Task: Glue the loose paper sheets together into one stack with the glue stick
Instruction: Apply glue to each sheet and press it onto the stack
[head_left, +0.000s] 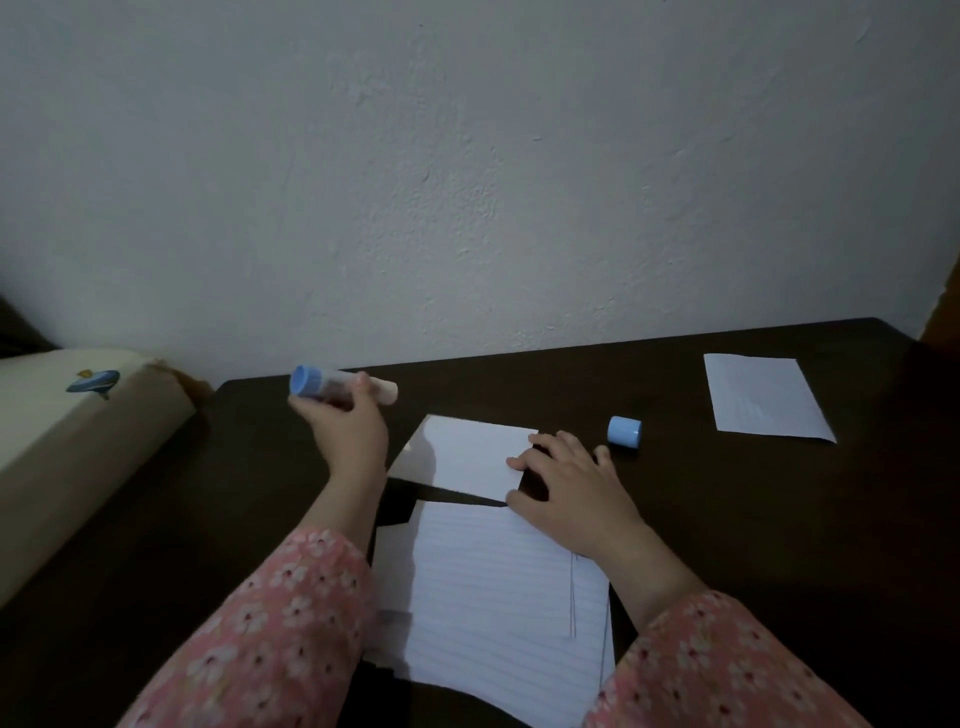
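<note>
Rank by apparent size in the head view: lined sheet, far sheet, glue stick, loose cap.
1. lined sheet, though nearness to the camera enlarges it
2. far sheet
3. glue stick, gripped by the left hand
4. loose cap

The scene was dimly lit, with a faint brighter patch seen on the wall (467, 208). Straight lines were bowed by wide-angle distortion near the edges, and fine detail was softened by noise.
</note>
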